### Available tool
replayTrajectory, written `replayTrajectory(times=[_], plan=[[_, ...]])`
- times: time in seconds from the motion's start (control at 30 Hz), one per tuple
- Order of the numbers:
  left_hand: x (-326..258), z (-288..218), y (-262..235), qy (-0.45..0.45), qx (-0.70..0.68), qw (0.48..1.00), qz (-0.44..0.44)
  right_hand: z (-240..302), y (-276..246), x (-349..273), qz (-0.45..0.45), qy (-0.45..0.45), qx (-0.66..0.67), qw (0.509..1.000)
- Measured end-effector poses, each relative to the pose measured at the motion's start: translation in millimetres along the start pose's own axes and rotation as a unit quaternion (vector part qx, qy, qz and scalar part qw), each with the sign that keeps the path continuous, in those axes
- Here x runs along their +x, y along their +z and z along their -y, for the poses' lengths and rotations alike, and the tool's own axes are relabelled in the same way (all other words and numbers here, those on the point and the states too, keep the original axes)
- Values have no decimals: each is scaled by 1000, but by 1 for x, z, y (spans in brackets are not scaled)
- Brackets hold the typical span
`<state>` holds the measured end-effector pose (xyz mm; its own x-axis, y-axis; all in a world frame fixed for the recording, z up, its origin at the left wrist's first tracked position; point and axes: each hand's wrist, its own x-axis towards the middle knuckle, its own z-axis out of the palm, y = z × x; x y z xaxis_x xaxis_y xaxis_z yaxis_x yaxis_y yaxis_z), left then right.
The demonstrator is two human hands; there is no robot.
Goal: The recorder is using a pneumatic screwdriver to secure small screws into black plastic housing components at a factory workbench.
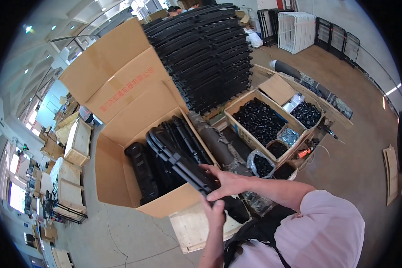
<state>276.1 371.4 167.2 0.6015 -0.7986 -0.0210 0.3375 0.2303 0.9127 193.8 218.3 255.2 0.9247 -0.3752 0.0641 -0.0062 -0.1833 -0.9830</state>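
Both hands are closed on a long black moulded plastic part (190,169). It slants from inside the open cardboard box (116,178) over the near edge toward my body. My right hand (228,181) grips it from the right side, thumb on top. My left hand (214,215) holds it from below and nearer to me, with most fingers hidden behind the part. Inside the box, several similar black parts (196,140) stand close together. Another black part (141,172) leans along the box's left side.
Behind the box rises a tall stack of black frames (201,58). At right, a bin of small black pieces (259,118) stands by an orange-handled tool (303,153). A camouflage-wrapped roll (216,145) lies beside the box. Wooden crates (76,145) stand at left.
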Motion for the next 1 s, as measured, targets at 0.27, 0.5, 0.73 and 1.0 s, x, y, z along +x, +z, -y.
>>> replayTrajectory(times=[0.27,0.5,0.73,1.0], plan=[[7,107,121,22,184,976,118,5,-158,-59,53,-32,-50,997],[14,182,241,-122,176,975,59,-93,-386,-70,64,-100,-452,884],[3,204,318,-110,364,923,57,-220,-478,-49,174,-68,-514,837],[-11,216,334,-127,449,883,-52,-227,-512,8,182,-136,-494,840]])
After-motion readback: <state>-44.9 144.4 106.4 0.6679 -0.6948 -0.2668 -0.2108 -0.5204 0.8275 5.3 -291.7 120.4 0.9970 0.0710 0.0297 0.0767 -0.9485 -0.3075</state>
